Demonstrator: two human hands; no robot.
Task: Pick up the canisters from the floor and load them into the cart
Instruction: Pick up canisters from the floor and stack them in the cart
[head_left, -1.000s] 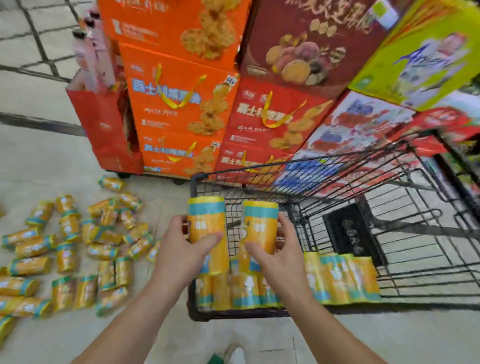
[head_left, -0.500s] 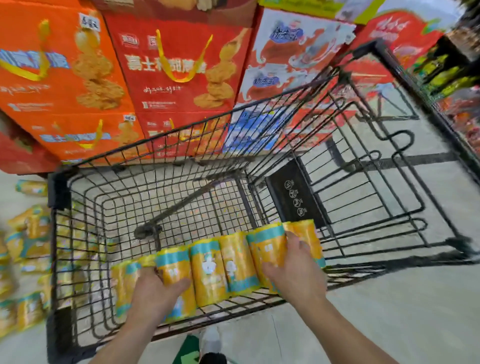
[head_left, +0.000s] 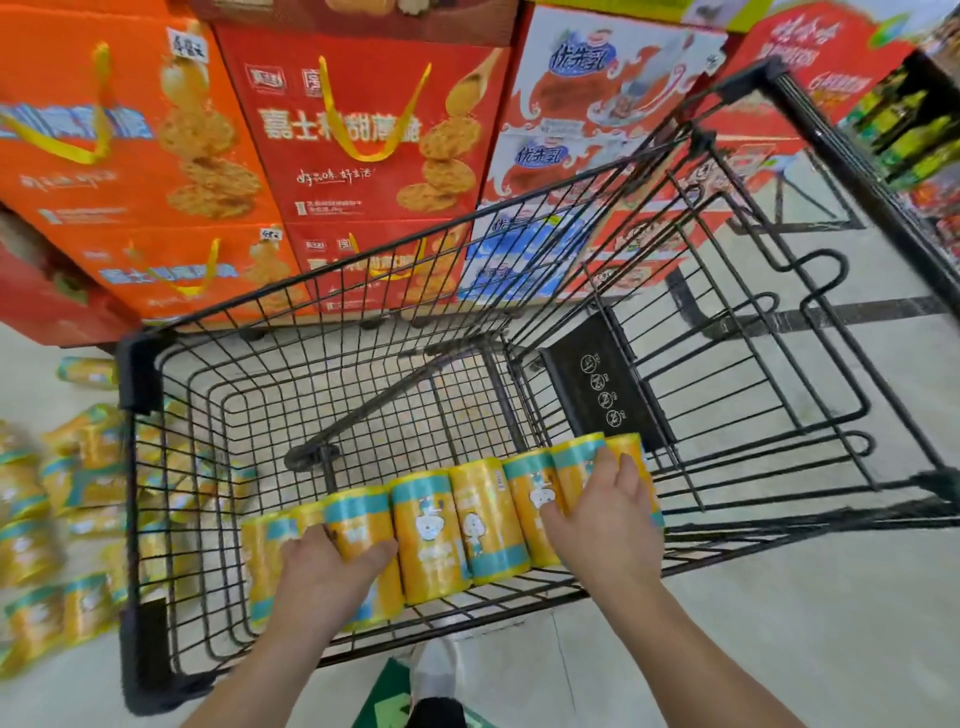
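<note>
A black wire cart (head_left: 137, 374) stands in front of me. Along its near edge, a row of yellow canisters (head_left: 447, 530) with teal bands lies side by side on the cart floor. My left hand (head_left: 322, 577) grips the canister (head_left: 358, 525) near the row's left end. My right hand (head_left: 602, 525) rests over the right-end canister (head_left: 576, 457) with its fingers spread and loose. Several more canisters (head_left: 31, 519) lie scattered on the floor left of the cart, blurred.
Stacked orange and red gift boxes (head_left: 363, 130) stand right behind the cart. A black fold-down seat flap (head_left: 602, 384) sits at the cart's right part. My shoe (head_left: 436, 670) and a green floor mark (head_left: 384, 696) show below the cart.
Both hands carried a canister down into the cart and laid them at the two ends of the row. The right hand's fingers have since opened off its canister.
</note>
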